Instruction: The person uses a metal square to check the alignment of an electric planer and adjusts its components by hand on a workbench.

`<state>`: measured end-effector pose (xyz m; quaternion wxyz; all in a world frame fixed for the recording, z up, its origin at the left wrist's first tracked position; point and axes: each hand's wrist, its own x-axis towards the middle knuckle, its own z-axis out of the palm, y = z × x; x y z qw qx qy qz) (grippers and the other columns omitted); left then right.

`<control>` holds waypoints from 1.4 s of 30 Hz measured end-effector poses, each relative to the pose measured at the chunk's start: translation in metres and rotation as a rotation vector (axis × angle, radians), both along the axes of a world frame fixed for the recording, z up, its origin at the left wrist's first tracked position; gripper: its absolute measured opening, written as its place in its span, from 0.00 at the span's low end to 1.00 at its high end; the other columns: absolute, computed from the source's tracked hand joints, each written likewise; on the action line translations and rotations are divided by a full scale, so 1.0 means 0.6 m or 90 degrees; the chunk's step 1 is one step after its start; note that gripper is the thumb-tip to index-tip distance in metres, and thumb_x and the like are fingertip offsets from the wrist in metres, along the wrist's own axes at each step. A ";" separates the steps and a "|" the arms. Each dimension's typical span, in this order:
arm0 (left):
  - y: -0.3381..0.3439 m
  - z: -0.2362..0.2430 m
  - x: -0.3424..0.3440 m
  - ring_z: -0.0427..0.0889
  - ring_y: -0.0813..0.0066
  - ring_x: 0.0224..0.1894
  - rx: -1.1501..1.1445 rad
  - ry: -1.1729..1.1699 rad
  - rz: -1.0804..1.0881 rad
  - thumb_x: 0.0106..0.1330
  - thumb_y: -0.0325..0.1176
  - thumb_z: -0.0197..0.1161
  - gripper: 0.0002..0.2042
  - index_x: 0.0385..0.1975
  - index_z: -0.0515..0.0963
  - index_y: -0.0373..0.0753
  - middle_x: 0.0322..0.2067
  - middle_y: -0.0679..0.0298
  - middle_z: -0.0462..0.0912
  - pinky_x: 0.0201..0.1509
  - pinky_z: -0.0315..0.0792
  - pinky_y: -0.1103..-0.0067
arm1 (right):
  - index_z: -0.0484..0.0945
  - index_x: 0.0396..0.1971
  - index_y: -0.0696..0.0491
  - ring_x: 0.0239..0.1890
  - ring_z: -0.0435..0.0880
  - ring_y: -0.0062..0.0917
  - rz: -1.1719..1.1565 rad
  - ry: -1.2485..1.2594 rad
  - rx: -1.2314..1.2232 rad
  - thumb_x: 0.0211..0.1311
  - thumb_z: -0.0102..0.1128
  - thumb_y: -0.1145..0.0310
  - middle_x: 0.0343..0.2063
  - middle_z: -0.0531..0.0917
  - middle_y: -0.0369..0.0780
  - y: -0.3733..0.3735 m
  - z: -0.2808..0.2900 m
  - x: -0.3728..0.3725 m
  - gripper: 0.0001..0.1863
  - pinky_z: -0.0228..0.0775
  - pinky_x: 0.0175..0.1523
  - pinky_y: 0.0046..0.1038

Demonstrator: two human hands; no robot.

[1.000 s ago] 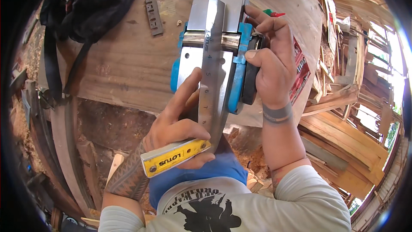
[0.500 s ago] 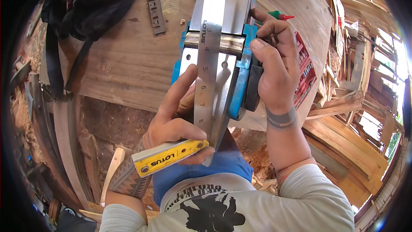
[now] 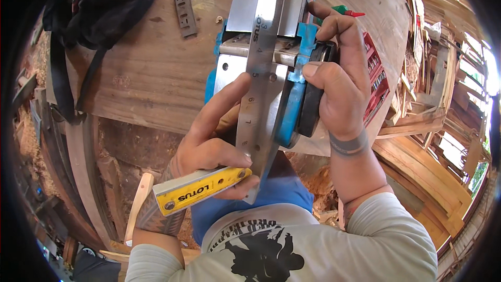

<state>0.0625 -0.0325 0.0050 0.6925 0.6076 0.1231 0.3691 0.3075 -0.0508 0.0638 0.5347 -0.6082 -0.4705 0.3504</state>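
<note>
Left hand (image 3: pixel 211 143) grips square (image 3: pixel 253 99) | right hand (image 3: pixel 342 81) clasps planer (image 3: pixel 288 117) | drum (image 3: pixel 288 45) just turned, another face now beneath square

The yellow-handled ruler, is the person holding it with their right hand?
No, the left hand holds the yellow-handled ruler, while the right hand is at the side of the blue planer.

The wooden desk (image 3: pixel 136 91) carries a black bag (image 3: pixel 112 13) at far left, a metal blade (image 3: pixel 189 13) (flat, with slots) near it and a red case (image 3: pixel 376 104) at right.
</note>
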 end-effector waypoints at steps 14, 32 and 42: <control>0.008 -0.003 0.006 0.63 0.33 0.78 0.015 -0.019 0.003 0.55 0.37 0.86 0.16 0.38 0.83 0.51 0.81 0.39 0.50 0.76 0.68 0.57 | 0.71 0.49 0.58 0.55 0.74 0.25 0.003 -0.105 0.013 0.59 0.58 0.74 0.57 0.76 0.46 0.000 -0.006 -0.003 0.18 0.64 0.64 0.29; -0.001 0.075 0.000 0.85 0.60 0.63 -0.733 0.068 -0.027 0.37 0.10 0.68 0.64 0.85 0.51 0.47 0.67 0.45 0.79 0.68 0.77 0.71 | 0.66 0.48 0.52 0.56 0.70 0.23 -0.003 0.117 -0.053 0.50 0.54 0.73 0.64 0.67 0.46 0.003 0.027 -0.021 0.22 0.62 0.64 0.25; 0.002 0.061 0.000 0.90 0.57 0.55 -0.663 0.121 -0.047 0.38 0.15 0.65 0.60 0.83 0.57 0.51 0.65 0.45 0.80 0.56 0.87 0.69 | 0.66 0.49 0.53 0.57 0.71 0.24 0.005 0.076 -0.073 0.50 0.53 0.74 0.64 0.67 0.47 0.000 0.004 0.003 0.22 0.62 0.65 0.26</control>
